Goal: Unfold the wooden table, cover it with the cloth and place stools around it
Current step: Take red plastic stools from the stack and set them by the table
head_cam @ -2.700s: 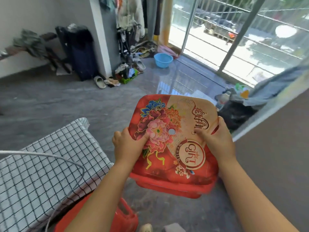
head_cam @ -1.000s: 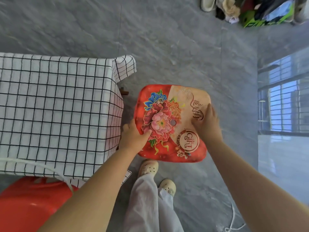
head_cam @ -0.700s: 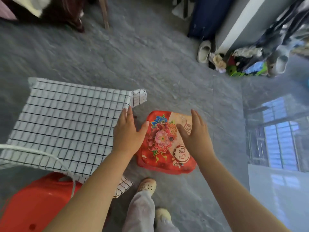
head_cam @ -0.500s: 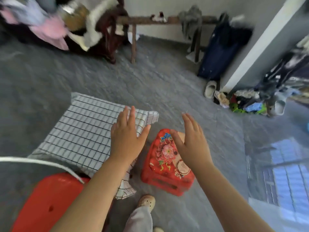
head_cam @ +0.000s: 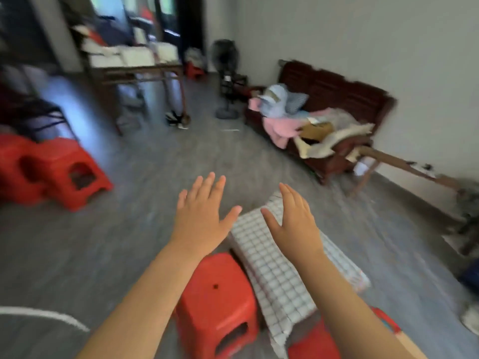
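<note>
Both hands are empty and apart: the left hand (head_cam: 204,218) and right hand (head_cam: 293,226) are raised at centre frame with fingers straight and spread. They are above the checked cloth (head_cam: 282,268) that hides the low table at lower centre-right. One red stool (head_cam: 217,288) stands just beside the cloth's left edge, and a second red stool (head_cam: 313,343) is partly hidden under the right forearm at the bottom edge. Two spare stools (head_cam: 75,174) stand well apart at the left edge and the view is motion-blurred, so a hurried step toward them risks a foot striking the near stool or snagging the cloth and pulling it askew.
</note>
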Tool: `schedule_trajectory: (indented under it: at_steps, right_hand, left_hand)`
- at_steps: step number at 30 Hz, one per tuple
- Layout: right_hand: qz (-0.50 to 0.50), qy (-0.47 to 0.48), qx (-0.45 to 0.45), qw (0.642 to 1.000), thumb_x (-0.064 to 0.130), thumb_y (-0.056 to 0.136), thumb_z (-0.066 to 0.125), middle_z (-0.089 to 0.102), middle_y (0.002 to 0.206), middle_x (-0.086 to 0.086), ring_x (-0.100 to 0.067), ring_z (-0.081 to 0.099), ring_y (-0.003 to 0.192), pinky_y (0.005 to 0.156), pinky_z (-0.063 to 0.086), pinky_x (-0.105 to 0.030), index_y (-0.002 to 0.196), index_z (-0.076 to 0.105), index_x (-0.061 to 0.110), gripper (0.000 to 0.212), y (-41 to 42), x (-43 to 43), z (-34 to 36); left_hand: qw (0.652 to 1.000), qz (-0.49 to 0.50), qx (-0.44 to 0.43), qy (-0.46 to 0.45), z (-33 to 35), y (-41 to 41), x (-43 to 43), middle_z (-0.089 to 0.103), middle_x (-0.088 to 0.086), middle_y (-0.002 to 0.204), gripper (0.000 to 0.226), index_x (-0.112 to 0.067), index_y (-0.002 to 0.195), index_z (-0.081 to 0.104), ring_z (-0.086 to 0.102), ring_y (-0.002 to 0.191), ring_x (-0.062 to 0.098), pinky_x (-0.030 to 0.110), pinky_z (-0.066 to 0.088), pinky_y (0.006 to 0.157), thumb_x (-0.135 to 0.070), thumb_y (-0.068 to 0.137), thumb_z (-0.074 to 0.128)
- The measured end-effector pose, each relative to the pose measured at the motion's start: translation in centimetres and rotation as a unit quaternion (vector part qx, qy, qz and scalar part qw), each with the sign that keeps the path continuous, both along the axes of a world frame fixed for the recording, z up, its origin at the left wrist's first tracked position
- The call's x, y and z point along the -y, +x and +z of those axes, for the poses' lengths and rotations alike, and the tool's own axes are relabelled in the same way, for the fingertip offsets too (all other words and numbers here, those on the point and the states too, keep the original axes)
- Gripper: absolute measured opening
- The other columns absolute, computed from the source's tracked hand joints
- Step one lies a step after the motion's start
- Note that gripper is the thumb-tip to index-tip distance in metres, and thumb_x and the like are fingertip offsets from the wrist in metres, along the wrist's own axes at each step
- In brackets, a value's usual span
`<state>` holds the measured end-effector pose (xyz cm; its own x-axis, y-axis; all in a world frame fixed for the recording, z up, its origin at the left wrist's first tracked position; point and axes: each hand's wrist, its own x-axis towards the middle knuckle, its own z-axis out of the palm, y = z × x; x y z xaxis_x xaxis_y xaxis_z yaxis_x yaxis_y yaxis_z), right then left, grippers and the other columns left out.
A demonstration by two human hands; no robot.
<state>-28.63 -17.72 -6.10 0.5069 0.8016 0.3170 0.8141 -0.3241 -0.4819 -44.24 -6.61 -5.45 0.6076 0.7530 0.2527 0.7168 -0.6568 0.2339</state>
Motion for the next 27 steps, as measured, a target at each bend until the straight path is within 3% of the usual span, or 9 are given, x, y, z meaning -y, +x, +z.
schedule_trajectory:
  at_steps: [5,9,12,16,27]
  right_hand:
    - [0.125,0.008,-0.005,0.992,0.051,0.09,0.047,0.04,0.147,-0.014,-0.027,0.034,0.137,0.112,0.025,-0.035,0.143,0.035,0.004,0.072,-17.0,-14.2,-0.4]
    - [0.237,-0.006,-0.026,0.971,0.044,0.094,0.049,0.033,0.152,-0.012,-0.023,0.026,0.142,0.114,0.019,-0.031,0.146,0.03,0.007,0.066,-31.7,-23.0,-1.3]
    - [0.304,-0.014,-0.024,0.952,0.044,0.094,0.048,0.031,0.153,-0.011,-0.022,0.024,0.142,0.115,0.018,-0.031,0.147,0.028,0.007,0.068,-40.4,-27.4,-1.4]
    - [0.343,-0.018,-0.018,0.939,0.044,0.094,0.048,0.03,0.153,-0.01,-0.021,0.024,0.142,0.115,0.019,-0.031,0.147,0.028,0.007,0.067,-46.2,-32.0,-1.3]
    - [0.353,-0.071,-0.051,0.931,0.042,0.094,0.049,0.036,0.149,-0.013,-0.025,0.029,0.139,0.113,0.021,-0.033,0.144,0.032,0.006,0.064,-49.2,-53.3,-6.9]
  left_hand:
    - [0.989,0.15,-0.011,0.002,0.5,-20.7,-8.3,0.019,0.001,0.158,0.091,-0.025,0.15,0.021,0.015,0.145,0.022,0.046,0.015,0.114,-0.072,0.074,0.006]
    - [0.962,0.272,-0.024,-0.014,0.1,-36.5,-13.1,0.011,0.0,0.16,0.094,-0.026,0.151,0.015,0.01,0.146,0.021,0.045,0.012,0.115,-0.074,0.071,0.002]
    - [0.941,0.337,-0.017,-0.028,-0.4,-44.6,-15.5,0.008,0.0,0.16,0.085,-0.026,0.152,0.012,0.007,0.146,0.02,0.045,0.013,0.115,-0.072,0.081,0.014]
    - [0.931,0.363,0.0,-0.047,-1.6,-49.7,-18.8,0.007,0.0,0.16,0.076,-0.026,0.152,0.011,0.006,0.147,0.02,0.044,0.013,0.115,-0.066,0.09,0.029]
    - [0.922,0.375,-0.004,-0.099,-6.6,-53.7,-37.4,0.006,0.002,0.16,0.077,-0.026,0.152,0.007,0.004,0.147,0.021,0.047,0.011,0.117,-0.066,0.09,0.027]
